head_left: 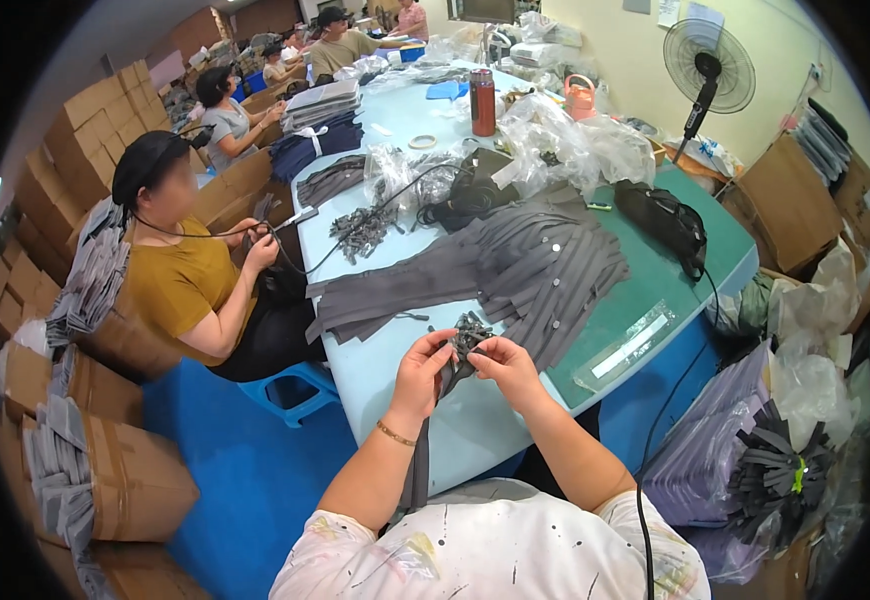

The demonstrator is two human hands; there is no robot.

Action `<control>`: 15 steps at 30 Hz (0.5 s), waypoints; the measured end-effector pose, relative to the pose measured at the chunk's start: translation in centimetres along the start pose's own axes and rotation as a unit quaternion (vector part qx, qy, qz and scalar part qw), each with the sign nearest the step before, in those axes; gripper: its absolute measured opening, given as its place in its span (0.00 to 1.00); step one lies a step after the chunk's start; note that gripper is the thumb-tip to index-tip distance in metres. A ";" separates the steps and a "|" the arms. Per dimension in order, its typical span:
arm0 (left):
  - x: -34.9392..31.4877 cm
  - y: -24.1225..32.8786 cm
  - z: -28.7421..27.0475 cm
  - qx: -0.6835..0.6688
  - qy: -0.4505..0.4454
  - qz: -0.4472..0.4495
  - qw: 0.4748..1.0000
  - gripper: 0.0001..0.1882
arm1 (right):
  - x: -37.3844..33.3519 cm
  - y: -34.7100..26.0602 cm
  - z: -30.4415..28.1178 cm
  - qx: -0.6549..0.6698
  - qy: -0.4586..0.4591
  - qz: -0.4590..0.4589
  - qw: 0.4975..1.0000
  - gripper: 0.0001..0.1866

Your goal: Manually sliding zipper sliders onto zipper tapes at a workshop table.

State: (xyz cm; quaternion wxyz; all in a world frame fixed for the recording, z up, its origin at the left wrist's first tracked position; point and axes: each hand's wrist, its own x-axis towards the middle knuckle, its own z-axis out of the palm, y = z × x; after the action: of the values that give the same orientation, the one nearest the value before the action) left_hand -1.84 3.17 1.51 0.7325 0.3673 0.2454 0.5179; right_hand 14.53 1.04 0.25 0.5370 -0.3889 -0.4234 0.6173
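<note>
Both my hands meet over the near edge of the light blue table [380, 385]. Between the thumb and fingers of my left hand [425, 372] is a dark grey fabric strap [418, 470], whose tail hangs below the wrist toward my lap. My right hand [508, 370] is closed in a pinch close to the left fingertips; the small dark thing in it is too hidden to name. Just beyond the fingertips lies a little heap of small dark pieces [471, 328]. A large spread of dark grey straps [545, 270] covers the table past it.
At the left a person in a mustard top [190, 285] works with a black cord. More small dark pieces [360, 232], clear plastic bags [545, 135], a red-brown bottle [482, 102] and a black pouch [661, 222] lie farther off. Cardboard boxes [135, 480] stand left; a fan [707, 70] stands right.
</note>
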 end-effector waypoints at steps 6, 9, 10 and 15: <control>0.2 -0.1 0.3 -0.022 0.055 -0.027 0.998 0.13 | -0.4 0.6 1.4 0.000 0.067 -0.054 0.996 0.06; 0.5 0.2 0.2 -0.025 0.050 -0.025 0.998 0.12 | -0.7 0.1 2.2 0.002 0.111 -0.079 0.991 0.05; 0.7 0.4 0.3 -0.013 0.053 -0.026 0.998 0.12 | -0.5 -0.3 2.4 0.010 0.110 -0.098 0.989 0.05; 0.5 0.4 0.0 -0.004 0.022 -0.048 0.999 0.12 | -0.2 -0.6 2.5 0.030 0.078 -0.057 0.995 0.07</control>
State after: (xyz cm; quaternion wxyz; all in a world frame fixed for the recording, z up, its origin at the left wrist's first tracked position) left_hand -1.93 3.78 1.84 0.7525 0.3407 0.2769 0.4909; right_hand 12.41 0.57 1.71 0.6139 -0.3946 -0.3830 0.5664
